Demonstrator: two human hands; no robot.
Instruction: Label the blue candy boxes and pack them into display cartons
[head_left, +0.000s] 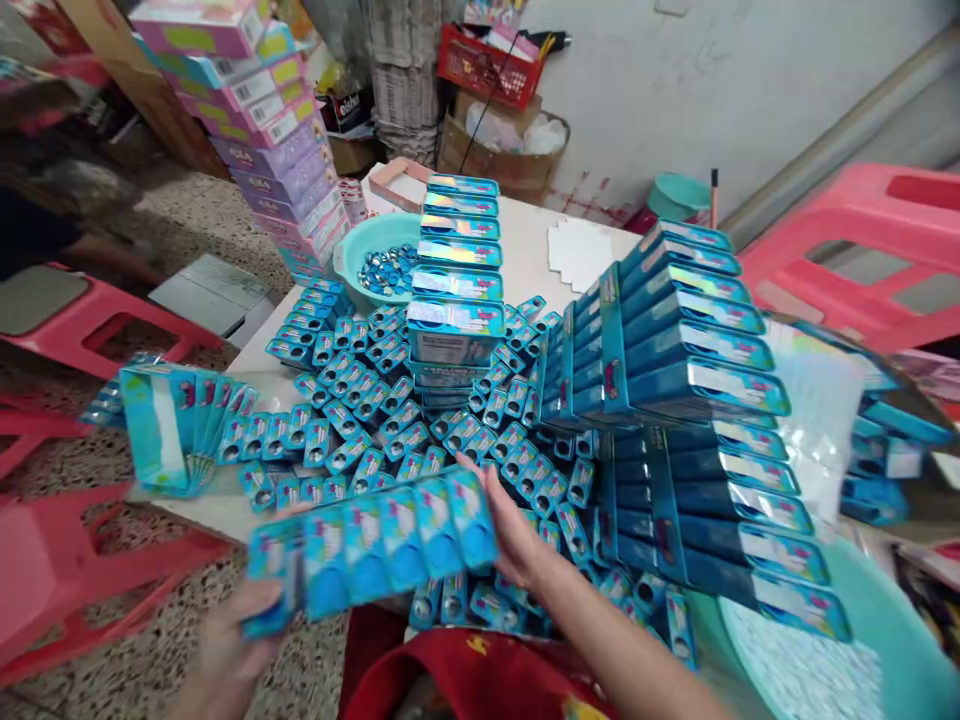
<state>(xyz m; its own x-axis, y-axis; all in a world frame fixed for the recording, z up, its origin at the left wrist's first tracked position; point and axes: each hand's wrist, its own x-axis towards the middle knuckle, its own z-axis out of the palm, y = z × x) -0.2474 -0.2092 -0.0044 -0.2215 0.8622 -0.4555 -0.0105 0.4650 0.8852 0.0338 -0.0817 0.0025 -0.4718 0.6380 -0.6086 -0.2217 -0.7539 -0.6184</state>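
Head: handheld boxes (382, 545); bowl (347, 260) of pieces (390, 269)

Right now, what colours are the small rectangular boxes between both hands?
The held boxes are mainly blue with white and magenta markings, clearest in the head view.

A white table (525, 240) carries a crowded spread of small blue boxes (375, 398). Among them rises a central blue stack (457, 345), with a larger blue stack (675, 345) to the right. Toward the far edge sit a turquoise bowl (349, 265), a pink frame (386, 172) and white pieces (577, 255); fanned blue packs (139, 430) lie at the left edge. The speckled floor (311, 665) bears red stools (67, 570).
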